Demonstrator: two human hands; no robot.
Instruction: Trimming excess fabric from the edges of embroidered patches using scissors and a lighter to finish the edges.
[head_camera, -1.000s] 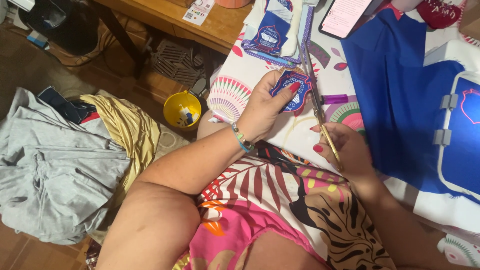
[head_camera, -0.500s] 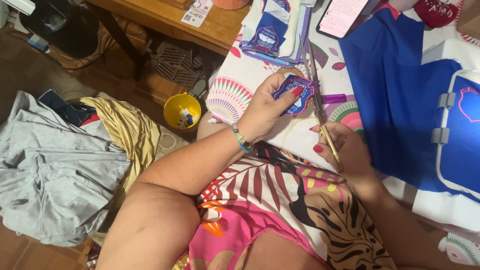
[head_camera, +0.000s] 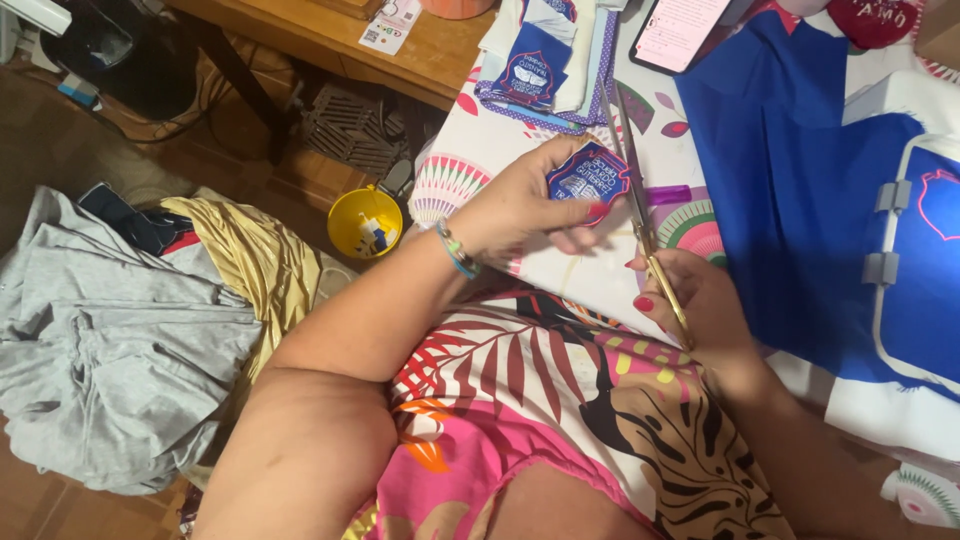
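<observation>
Beside the blue patch (head_camera: 588, 172), the scissors (head_camera: 640, 210) point away, blades up-left.

You have only one view, from the camera on your head. It looks steeply down over your chest and arms, close to your left hand (head_camera: 520, 205) and right hand (head_camera: 695, 300), which fill the middle. The patterned table (head_camera: 480, 160) lies ahead at the top right, and the floor with the grey cloth pile (head_camera: 110, 340) is on the left.
</observation>
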